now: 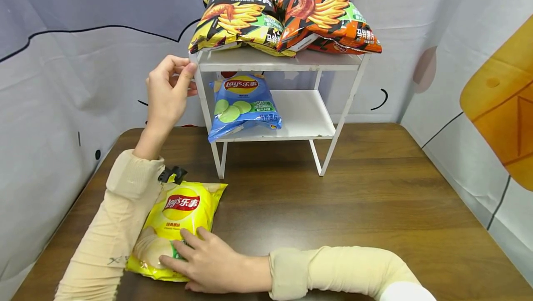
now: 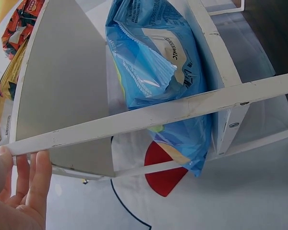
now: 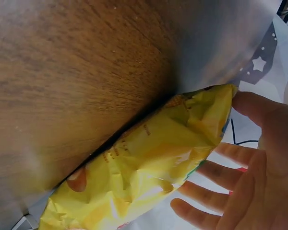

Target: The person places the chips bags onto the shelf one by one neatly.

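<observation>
At the upper left corner of a white two-tier rack point(image 1: 275, 67), my left hand point(image 1: 168, 86) holds the front post between thumb and fingers. The left wrist view shows the fingertips point(image 2: 41, 158) bent against that post. A yellow bag of Lay's chips point(image 1: 183, 222) lies face up on the table below my left forearm. My right hand point(image 1: 212, 261) rests on its lower right part with fingers spread and fairly straight. In the right wrist view the thumb touches one end of the yellow bag point(image 3: 149, 158).
On the rack's top lie a yellow-black chip bag point(image 1: 237, 19) and an orange-black chip bag point(image 1: 329, 21). A blue Lay's bag point(image 1: 245, 102) leans at the left of the lower shelf point(image 1: 304, 111). Beneath everything is a brown wooden table point(image 1: 374, 199), with printed cloth point(image 1: 104, 5) behind.
</observation>
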{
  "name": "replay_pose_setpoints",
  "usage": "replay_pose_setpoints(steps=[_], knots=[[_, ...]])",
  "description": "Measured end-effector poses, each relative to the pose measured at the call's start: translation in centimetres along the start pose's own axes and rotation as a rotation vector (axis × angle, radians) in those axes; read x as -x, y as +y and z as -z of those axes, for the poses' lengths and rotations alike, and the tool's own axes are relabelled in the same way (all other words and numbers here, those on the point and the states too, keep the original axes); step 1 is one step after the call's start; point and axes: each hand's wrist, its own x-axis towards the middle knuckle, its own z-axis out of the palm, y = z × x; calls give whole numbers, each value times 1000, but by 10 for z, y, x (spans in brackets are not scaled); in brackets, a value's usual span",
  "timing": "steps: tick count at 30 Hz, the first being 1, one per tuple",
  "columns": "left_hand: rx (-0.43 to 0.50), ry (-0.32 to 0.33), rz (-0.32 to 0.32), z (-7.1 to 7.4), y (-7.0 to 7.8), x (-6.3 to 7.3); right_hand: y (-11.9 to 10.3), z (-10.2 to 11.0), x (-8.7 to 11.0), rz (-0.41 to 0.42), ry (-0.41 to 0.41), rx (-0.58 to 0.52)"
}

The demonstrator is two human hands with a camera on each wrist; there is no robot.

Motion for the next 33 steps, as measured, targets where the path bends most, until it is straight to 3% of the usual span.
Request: replay_pose_setpoints(steps=[11, 22, 33], knots=[[-5, 8, -12, 0, -1, 1, -6, 0, -1, -77, 55, 48], [-7, 5, -9, 0, 0, 0, -16, -19, -13, -151, -21, 29], [0, 2, -7, 0, -1, 0, -21, -25, -11, -199, 79, 90]])
